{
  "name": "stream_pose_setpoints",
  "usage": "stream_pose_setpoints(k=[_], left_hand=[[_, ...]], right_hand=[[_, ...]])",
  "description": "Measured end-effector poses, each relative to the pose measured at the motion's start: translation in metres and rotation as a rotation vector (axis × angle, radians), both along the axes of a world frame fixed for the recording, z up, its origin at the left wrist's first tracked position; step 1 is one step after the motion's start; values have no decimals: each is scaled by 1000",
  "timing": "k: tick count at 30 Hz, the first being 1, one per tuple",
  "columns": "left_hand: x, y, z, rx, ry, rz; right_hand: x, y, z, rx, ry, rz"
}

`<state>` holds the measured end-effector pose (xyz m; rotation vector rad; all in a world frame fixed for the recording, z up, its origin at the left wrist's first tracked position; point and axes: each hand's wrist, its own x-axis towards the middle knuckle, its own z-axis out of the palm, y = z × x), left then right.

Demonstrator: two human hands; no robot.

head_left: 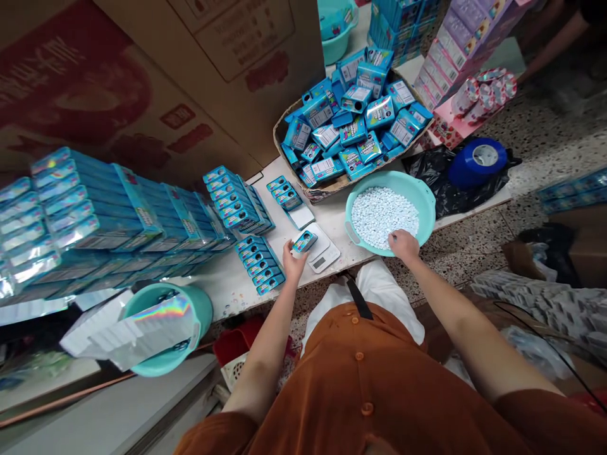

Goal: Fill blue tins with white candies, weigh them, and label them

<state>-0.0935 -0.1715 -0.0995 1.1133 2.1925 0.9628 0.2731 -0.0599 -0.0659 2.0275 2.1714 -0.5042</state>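
My left hand is closed on a small blue candy box, which it holds at the white kitchen scale; whether the box rests on the scale I cannot tell. My right hand is in the near side of a turquoise basin. Its fingers are bunched at the small white candies, and what they hold, if anything, is hidden. Left of the scale lies a row of similar blue boxes. Behind the scale, a short stack of blue boxes sits beside a white piece.
A cardboard tray heaped with blue boxes stands behind the basin. Large stacks of blue packs line the left. A turquoise bucket holds white sheets. A blue tape roll lies on black plastic at right. Another person's arm shows top right.
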Motion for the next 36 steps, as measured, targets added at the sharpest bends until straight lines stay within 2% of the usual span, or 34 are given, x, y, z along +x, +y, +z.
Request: stream_pose_setpoints(k=[10,14,20,27,30,33,36], left_hand=[[10,-67,1,-103,-57,77],[14,-81,4,-120,-47,63],[16,-90,5,-127,-66,76],[15,-92,1,-148,-56,58],[13,-85,6,-143,-7,14],[11,-65,19,-78,117,-38],[10,-31,35,14,220,-105]], right_hand=[[0,0,0,-5,-10,9],[0,0,-2,-4,-9,1],[2,0,-6,5,-2,-4],[2,1,-8,-3,-40,-7],[1,2,-8,-18,-47,-5],[-1,2,-5,-30,-55,-9],[-2,1,-2,-39,-68,-7]])
